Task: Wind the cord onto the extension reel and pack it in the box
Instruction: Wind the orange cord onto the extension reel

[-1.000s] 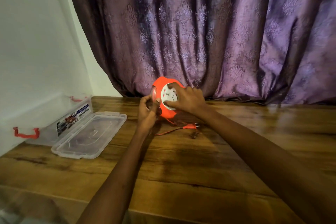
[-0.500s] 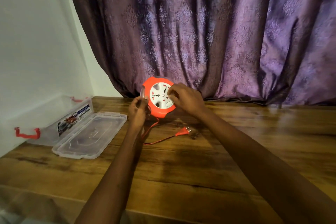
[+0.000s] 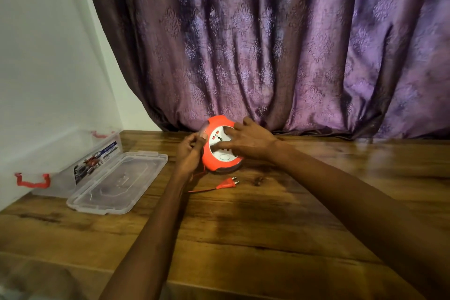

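My right hand (image 3: 248,142) lies across the white socket face of the orange reel (image 3: 220,153), fingers spread and pressing on it. My left hand (image 3: 188,153) curls against the reel's left edge; I cannot tell what its fingers pinch. The reel sits tilted on the table (image 3: 267,221). The cord (image 3: 202,189) and plug (image 3: 227,184) lie just in front of the reel. Left of the reel rest the lid (image 3: 117,182) and box (image 3: 73,168).
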